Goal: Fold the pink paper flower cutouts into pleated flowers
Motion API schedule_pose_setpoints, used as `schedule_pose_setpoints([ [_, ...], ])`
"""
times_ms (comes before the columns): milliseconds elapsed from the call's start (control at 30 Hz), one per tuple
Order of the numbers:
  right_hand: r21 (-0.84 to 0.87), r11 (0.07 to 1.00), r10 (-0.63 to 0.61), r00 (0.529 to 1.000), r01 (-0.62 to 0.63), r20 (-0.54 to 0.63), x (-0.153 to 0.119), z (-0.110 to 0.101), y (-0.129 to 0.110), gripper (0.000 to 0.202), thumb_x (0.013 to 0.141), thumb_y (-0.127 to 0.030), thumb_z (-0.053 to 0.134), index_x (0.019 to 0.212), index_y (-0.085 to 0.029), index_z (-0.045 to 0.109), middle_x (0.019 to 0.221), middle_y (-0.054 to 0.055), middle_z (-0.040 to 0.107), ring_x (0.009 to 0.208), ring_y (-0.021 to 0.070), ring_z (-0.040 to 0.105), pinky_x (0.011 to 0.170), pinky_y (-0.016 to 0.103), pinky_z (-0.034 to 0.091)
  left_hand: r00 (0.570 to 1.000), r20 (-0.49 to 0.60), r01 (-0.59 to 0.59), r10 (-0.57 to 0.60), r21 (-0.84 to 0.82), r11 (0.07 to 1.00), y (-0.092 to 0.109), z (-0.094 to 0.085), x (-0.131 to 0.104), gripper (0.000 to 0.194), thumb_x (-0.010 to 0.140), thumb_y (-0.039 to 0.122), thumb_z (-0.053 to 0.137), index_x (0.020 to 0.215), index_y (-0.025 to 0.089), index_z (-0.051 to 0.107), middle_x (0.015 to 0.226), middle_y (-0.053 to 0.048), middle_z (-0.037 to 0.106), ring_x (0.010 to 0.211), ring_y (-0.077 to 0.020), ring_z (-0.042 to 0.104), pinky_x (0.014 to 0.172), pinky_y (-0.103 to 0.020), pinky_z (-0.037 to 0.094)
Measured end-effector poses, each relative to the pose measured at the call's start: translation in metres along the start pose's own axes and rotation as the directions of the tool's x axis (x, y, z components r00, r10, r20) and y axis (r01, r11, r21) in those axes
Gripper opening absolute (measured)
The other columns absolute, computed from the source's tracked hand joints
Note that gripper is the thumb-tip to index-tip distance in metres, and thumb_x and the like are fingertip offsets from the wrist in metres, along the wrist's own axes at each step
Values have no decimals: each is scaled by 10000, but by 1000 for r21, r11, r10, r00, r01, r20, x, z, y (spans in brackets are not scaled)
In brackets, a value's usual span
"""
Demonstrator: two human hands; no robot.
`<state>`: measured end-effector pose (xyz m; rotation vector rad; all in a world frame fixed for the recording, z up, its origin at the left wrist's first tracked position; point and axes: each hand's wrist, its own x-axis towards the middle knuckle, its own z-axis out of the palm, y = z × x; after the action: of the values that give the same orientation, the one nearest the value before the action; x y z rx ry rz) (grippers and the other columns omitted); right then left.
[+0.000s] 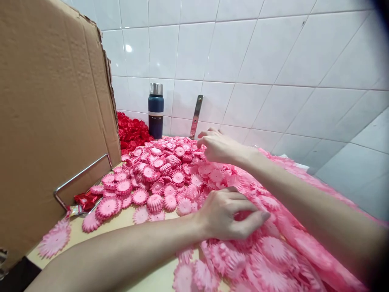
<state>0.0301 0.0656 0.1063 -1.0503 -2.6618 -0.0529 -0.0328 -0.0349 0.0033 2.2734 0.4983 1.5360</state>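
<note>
A broad heap of pink scalloped flower discs (152, 174) with darker pink edges spreads under both my hands. My left hand (232, 215) rests low on the heap, fingers curled down and the thumb drawn close to the index finger in a loop. Whatever lies between those fingertips is hidden. Farther back, my right hand (219, 146) hovers at the rear of the heap with fingers loosely bent and apart; nothing shows in it. Sheer pink material (306, 227) lies under and beside my right forearm, over the right part of the heap.
A tall cardboard sheet or box (57, 93) stands at left. By it are a metal wire frame (82, 172) and red wrapped packets (86, 200). Behind stand red flower pieces (132, 132), a blue bottle (156, 113), a metal strip (196, 117) and a tiled wall (237, 44).
</note>
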Motion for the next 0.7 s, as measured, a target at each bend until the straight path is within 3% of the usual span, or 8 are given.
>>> schedule_pose_setpoints([
  [133,31,997,-74,991,71,112,-5,20,-17,145,706,-176,613,828,-192,689,766,37,668,684,154,563,624,275,392,1000,4,-18,17,52,998,-6,4,-2,313,845,270,527,617,145,700,563,-75,685,568,-163,640,634,-278,539],
  [267,7,1000,-17,997,17,81,-4,41,-23,139,672,-102,591,778,-146,669,665,59,644,601,160,539,545,277,351,998,15,-54,53,98,994,-11,6,-4,270,804,235,527,613,152,699,581,-56,692,549,-142,625,575,-258,532],
  [467,81,997,6,999,-9,35,-6,16,-10,266,757,-101,478,943,-123,667,899,86,702,785,156,613,676,250,444,999,-19,-31,33,97,995,-5,1,-1,305,830,243,536,581,139,679,519,-55,646,537,-139,596,583,-260,532],
  [567,118,992,-62,988,46,141,-14,11,-12,223,738,-175,568,930,-169,680,886,29,714,754,127,621,641,204,458,999,-17,-42,44,74,996,-4,1,0,287,828,235,537,597,140,679,553,-59,662,558,-140,604,598,-258,536],
  [700,78,994,-94,968,78,232,-20,25,-11,227,659,-169,669,875,-229,707,762,-14,706,629,119,597,535,207,419,1000,9,-28,28,83,996,-5,0,-1,305,824,236,533,567,145,670,558,-64,671,568,-149,614,593,-264,528],
])
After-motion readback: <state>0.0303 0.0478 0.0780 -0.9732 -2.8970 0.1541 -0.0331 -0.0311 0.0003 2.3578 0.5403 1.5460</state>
